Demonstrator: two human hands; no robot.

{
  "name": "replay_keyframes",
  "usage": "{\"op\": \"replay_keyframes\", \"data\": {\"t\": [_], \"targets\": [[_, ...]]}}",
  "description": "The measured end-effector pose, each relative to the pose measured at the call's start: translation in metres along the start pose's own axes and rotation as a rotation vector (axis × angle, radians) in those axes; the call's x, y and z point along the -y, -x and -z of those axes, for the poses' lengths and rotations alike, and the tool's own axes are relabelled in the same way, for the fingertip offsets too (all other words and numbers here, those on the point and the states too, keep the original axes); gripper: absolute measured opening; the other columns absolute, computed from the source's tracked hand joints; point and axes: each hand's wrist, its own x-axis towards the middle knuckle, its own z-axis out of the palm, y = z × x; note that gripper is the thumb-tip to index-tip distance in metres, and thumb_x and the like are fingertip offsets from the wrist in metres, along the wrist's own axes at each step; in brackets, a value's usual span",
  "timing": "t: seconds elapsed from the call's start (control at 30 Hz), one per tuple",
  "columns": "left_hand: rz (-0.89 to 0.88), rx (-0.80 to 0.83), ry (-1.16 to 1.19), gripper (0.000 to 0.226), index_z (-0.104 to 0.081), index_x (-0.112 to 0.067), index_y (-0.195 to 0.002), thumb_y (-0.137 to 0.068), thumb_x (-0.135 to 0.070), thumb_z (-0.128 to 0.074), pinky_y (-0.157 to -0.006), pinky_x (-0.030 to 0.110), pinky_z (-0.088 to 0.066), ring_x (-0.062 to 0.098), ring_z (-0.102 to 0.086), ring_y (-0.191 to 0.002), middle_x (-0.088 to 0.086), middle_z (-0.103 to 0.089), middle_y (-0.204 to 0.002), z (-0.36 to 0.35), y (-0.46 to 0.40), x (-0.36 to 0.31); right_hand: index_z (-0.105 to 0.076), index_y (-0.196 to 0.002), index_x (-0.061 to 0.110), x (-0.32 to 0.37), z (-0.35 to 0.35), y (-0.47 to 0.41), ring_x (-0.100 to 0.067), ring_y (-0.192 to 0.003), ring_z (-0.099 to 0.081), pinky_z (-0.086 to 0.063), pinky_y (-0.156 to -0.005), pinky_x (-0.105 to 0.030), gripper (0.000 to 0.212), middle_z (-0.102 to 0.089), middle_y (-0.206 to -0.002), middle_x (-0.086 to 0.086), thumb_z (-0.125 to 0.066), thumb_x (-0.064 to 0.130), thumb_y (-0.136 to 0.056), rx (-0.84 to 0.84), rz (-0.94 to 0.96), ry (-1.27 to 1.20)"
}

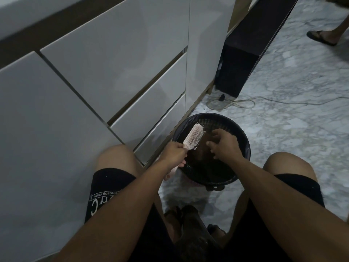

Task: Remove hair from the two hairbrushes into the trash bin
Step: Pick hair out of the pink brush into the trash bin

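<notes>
One pink hairbrush [192, 138] was over the black trash bin [243, 148], which stood on a marbled floor [292, 114] beside white drawer fronts [113, 72].

Your left hand [174, 155] was clamped on the brush handle, bristles facing right. Your right hand [225, 143] hung over the bin with fingers loosely curled and apart, holding nothing visible. Only one brush and one bin showed.
</notes>
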Motion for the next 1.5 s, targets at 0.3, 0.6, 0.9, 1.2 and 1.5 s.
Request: {"op": "replay_keyframes", "data": {"t": [0.3, 0.6, 0.9, 1.2, 1.5], "targets": [[-0.033, -0.129, -0.028, 0.021, -0.068, -0.004, -0.076, -0.09, -0.011, -0.055, -0.052, 0.03, -0.048, 0.023, -0.055, -0.049, 0.013, -0.062, -0.066, 0.002, -0.005, 0.0, -0.048, -0.139, 0.016, -0.002, -0.01, -0.001, -0.028, -0.122, -0.055, -0.041, -0.105, -0.039, 0.052, -0.057, -0.137, -0.009, -0.065, 0.028, -0.091, 0.189, 0.084, 0.194], [-0.029, -0.037, 0.027, 0.028, -0.06, -0.008, -0.062, -0.088, -0.002, -0.051, -0.046, 0.024, -0.043, 0.018, -0.052, -0.047, 0.01, -0.058, -0.06, 0.002, 0.003, -0.006, -0.021, -0.153, 0.016, 0.013, -0.009, -0.003, -0.013, -0.095, -0.067, -0.051, -0.081, -0.021, 0.101, -0.047, -0.147, -0.004, -0.083, 0.009, -0.073, 0.136, 0.099, -0.156], [-0.048, -0.064, 0.062, 0.029, -0.065, -0.012, -0.066, -0.09, -0.004, -0.052, -0.046, 0.025, -0.043, 0.017, -0.052, -0.047, 0.009, -0.06, -0.064, 0.002, 0.006, -0.009, -0.064, -0.122, 0.014, 0.014, -0.007, -0.004, -0.018, -0.099, -0.064, -0.05, -0.084, -0.029, 0.042, -0.071, -0.106, -0.005, -0.075, 0.014, -0.082, 0.032, 0.036, -0.046], [-0.06, -0.226, 0.058, 0.022, -0.07, -0.016, -0.075, -0.076, -0.027, -0.051, -0.063, 0.035, -0.045, 0.023, -0.054, -0.06, 0.005, -0.06, -0.063, 0.012, 0.003, -0.01, -0.076, -0.101, 0.01, 0.008, -0.006, -0.005, -0.019, -0.105, -0.062, -0.044, -0.097, -0.031, 0.018, -0.072, -0.11, -0.005, -0.063, 0.008, -0.089, 0.043, 0.001, 0.118], [-0.082, -0.162, 0.029, 0.018, -0.066, -0.018, -0.091, -0.093, -0.009, -0.05, -0.055, 0.03, -0.048, 0.018, -0.055, -0.054, 0.005, -0.063, -0.071, 0.009, 0.009, -0.013, -0.064, -0.126, 0.014, 0.011, -0.011, -0.001, -0.022, -0.124, -0.054, -0.037, -0.11, -0.034, 0.044, -0.063, -0.131, -0.005, -0.058, -0.005, -0.087, 0.196, 0.016, 0.092]]}}
